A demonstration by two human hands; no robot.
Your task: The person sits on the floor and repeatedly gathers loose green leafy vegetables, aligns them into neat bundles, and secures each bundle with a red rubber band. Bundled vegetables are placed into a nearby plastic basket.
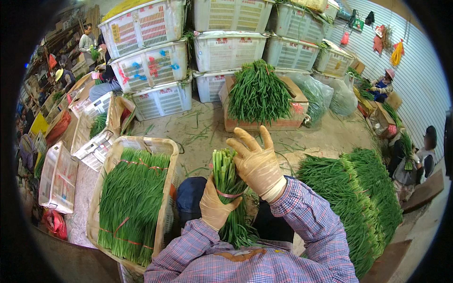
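A bundle of green garlic chives (223, 169) stands in front of my body, pale cut ends upward and leaves hanging down to my lap. Around its middle runs a pink tie (229, 194). My left hand (216, 207), in a tan rubber glove, grips the bundle just below and beside that tie. At the bundle's upper right, my gloved right hand (254, 162) has its fingers spread, with nothing seen between them. Whether its palm side touches the stalks is hidden.
To the left stands a plastic crate (176, 166) of tied chives (131, 198). More chives are piled at right (339, 198). Ahead, a loose heap (260, 92) tops a cardboard box (244, 125). Stacked white crates (230, 53) form the back. Several people sit or stand at both sides.
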